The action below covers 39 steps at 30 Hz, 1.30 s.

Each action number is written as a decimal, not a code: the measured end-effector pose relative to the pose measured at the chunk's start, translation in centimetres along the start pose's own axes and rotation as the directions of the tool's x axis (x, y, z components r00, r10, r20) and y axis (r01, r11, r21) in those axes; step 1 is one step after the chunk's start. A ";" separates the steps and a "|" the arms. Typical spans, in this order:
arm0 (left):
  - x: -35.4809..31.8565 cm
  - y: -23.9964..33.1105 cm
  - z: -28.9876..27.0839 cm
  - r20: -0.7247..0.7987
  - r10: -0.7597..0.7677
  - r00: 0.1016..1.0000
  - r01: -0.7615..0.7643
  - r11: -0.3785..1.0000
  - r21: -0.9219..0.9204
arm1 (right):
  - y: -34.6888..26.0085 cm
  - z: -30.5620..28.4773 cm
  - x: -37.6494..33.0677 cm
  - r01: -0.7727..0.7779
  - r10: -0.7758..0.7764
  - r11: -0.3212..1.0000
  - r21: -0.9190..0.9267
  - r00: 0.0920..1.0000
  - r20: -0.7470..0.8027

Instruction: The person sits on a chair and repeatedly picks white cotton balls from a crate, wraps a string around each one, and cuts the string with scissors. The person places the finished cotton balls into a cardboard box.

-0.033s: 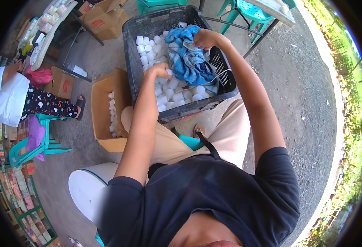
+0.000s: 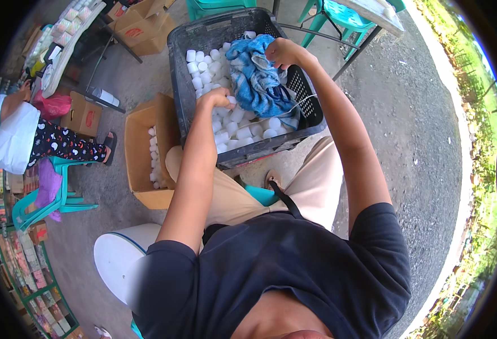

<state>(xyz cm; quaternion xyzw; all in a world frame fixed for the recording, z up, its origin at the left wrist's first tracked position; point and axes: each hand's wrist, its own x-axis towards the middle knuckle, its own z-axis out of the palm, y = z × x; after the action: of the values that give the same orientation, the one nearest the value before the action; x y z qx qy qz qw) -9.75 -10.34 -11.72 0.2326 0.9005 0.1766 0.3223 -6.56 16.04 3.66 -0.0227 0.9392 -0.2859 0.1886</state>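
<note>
A black plastic crate (image 2: 176, 73) in front of me is heaped with small white cylindrical containers (image 2: 244, 133). My left hand (image 2: 220, 97) reaches into its middle, fingers closed round one white container (image 2: 232, 100). A crumpled blue patterned towel (image 2: 254, 85) lies over the heap on the right. At the towel's upper right edge is my right hand (image 2: 283, 53), its fingers curled in against the cloth; the exact grip is partly hidden. A thin white cord (image 2: 300, 103) runs over the crate's right part.
An open cardboard box (image 2: 141, 183) with more white containers stands left of the crate. A white round-topped tub (image 2: 115, 265) is by my left side. Another person (image 2: 14, 133) is at the far left near a teal chair (image 2: 59, 192). Table legs (image 2: 358, 53) stand behind the crate's right side.
</note>
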 end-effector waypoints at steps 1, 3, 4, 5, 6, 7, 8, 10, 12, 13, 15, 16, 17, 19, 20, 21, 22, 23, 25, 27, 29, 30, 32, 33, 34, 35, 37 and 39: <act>0.5 0.0 0.1 0.003 0.034 0.999 -0.034 0.999 -0.020 | 0.5 0.0 -0.7 -0.037 0.033 0.999 -0.038 0.994 -0.100; 1.3 1.7 -1.0 0.001 0.132 0.991 -0.132 0.991 -0.040 | 4.3 0.8 -0.5 0.007 -0.192 0.883 -0.470 0.918 -0.347; 0.3 0.3 -1.1 -0.025 0.131 0.991 -0.134 0.966 -0.222 | 3.2 2.2 -1.8 0.073 -0.230 0.865 -0.497 0.938 -0.261; -0.3 0.5 -1.9 -0.056 0.158 0.986 -0.168 0.908 -0.383 | 3.6 3.1 -2.1 0.057 -0.217 0.816 -0.575 0.952 -0.214; -0.9 0.7 -2.7 -0.093 0.177 0.980 -0.199 0.823 -0.532 | 3.9 4.0 -2.3 0.047 -0.203 0.759 -0.650 0.965 -0.167; -2.0 2.9 -3.9 -0.163 0.238 0.957 -0.285 0.694 -0.661 | 5.4 4.3 -2.7 0.045 -0.239 0.712 -0.701 0.954 -0.181; -3.5 4.4 -5.2 -0.283 0.303 0.910 -0.407 0.518 -0.752 | 6.2 4.5 -3.0 0.058 -0.293 0.659 -0.750 0.938 -0.185; -7.6 6.5 -8.3 -0.459 0.469 0.755 -0.575 0.136 -0.807 | 6.5 4.1 -3.6 0.081 -0.361 0.669 -0.739 0.904 -0.228; -11.8 7.4 -10.6 -0.631 0.514 0.581 -0.697 -0.086 -0.712 | 5.2 2.8 -4.6 0.121 -0.379 0.784 -0.609 0.870 -0.315; -13.3 8.4 -11.4 -0.641 0.524 0.561 -0.729 -0.055 -0.683 | 5.7 2.6 -4.8 0.145 -0.472 0.815 -0.561 0.727 -0.498; -16.3 8.5 -11.7 -0.665 0.500 0.554 -0.773 0.014 -0.634 | 1.3 2.1 -6.9 0.312 -0.361 0.932 -0.185 0.748 -0.557; -17.1 9.2 -11.5 -0.670 0.493 0.555 -0.782 0.036 -0.622 | -1.0 2.1 -8.3 0.369 -0.296 0.929 0.015 0.767 -0.570; -17.5 10.2 -11.2 -0.668 0.495 0.555 -0.787 0.052 -0.615 | -2.0 2.6 -8.8 0.479 -0.234 0.797 0.369 0.807 -0.542; -17.8 11.6 -9.8 -0.656 0.487 0.576 -0.779 0.084 -0.622 | -5.4 4.2 -10.1 0.604 -0.227 0.323 0.728 0.797 -0.561; -18.1 12.2 -8.9 -0.652 0.476 0.590 -0.774 0.101 -0.625 | -7.3 4.5 -11.2 0.581 -0.220 0.190 0.792 0.811 -0.542; -18.2 13.2 -8.2 -0.632 0.478 0.611 -0.755 0.112 -0.646 | -7.7 5.1 -10.8 0.574 -0.198 0.097 0.813 0.812 -0.549; -18.3 13.4 -7.6 -0.619 0.476 0.624 -0.752 0.150 -0.642 | -8.2 5.6 -10.7 0.557 -0.183 -0.001 0.830 0.816 -0.548; -18.3 13.6 -7.0 -0.608 0.473 0.638 -0.747 0.188 -0.638 | -8.3 5.9 -10.9 0.557 -0.179 -0.075 0.827 0.808 -0.561; -18.7 14.1 -5.9 -0.609 0.432 0.665 -0.735 0.235 -0.636 | -8.5 6.4 -11.3 0.548 -0.171 -0.222 0.806 0.792 -0.586; -19.1 14.6 -5.4 -0.725 0.422 0.543 -0.832 0.384 -0.400 | -8.0 6.2 -11.6 0.606 -0.141 -0.211 0.767 0.757 -0.638; -19.7 14.7 -4.7 -0.809 0.382 0.447 -0.854 0.451 -0.259 | -7.4 5.9 -12.6 0.641 -0.137 -0.196 0.742 0.732 -0.668; -20.2 14.7 -4.5 -0.812 0.352 0.466 -0.837 0.473 -0.275 | -7.1 5.8 -13.3 0.649 -0.173 -0.170 0.741 0.721 -0.671; -21.1 15.1 -4.1 -0.811 0.297 0.505 -0.802 0.508 -0.313 | -6.8 6.0 -14.5 0.660 -0.212 -0.047 0.750 0.727 -0.653; -21.3 15.3 -3.9 -0.816 0.293 0.498 -0.791 0.540 -0.289 | -6.8 6.2 -15.2 0.630 -0.231 0.096 0.770 0.767 -0.599; -21.7 15.5 -3.7 -0.823 0.288 0.490 -0.778 0.571 -0.263 | -7.2 6.2 -16.3 0.589 -0.242 0.237 0.772 0.806 -0.540; -21.9 15.7 -3.6 -0.829 0.283 0.482 -0.763 0.601 -0.238 | -7.5 6.1 -17.0 0.538 -0.244 0.374 0.756 0.843 -0.479; -21.9 15.7 -3.6 -0.849 0.297 0.436 -0.744 0.649 -0.155 | -7.7 6.1 -17.2 0.702 -0.344 0.569 0.428 0.677 -0.651; -22.2 15.7 -3.5 -0.860 0.304 0.410 -0.725 0.681 -0.104 | -8.2 5.8 -17.7 0.758 -0.444 0.638 0.137 0.507 -0.739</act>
<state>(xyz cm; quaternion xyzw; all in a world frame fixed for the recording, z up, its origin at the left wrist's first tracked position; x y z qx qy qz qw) 7.87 -9.70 9.26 0.3205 0.7495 0.5629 -0.1369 11.48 8.77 9.80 -0.2149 0.7777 -0.5296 -0.2616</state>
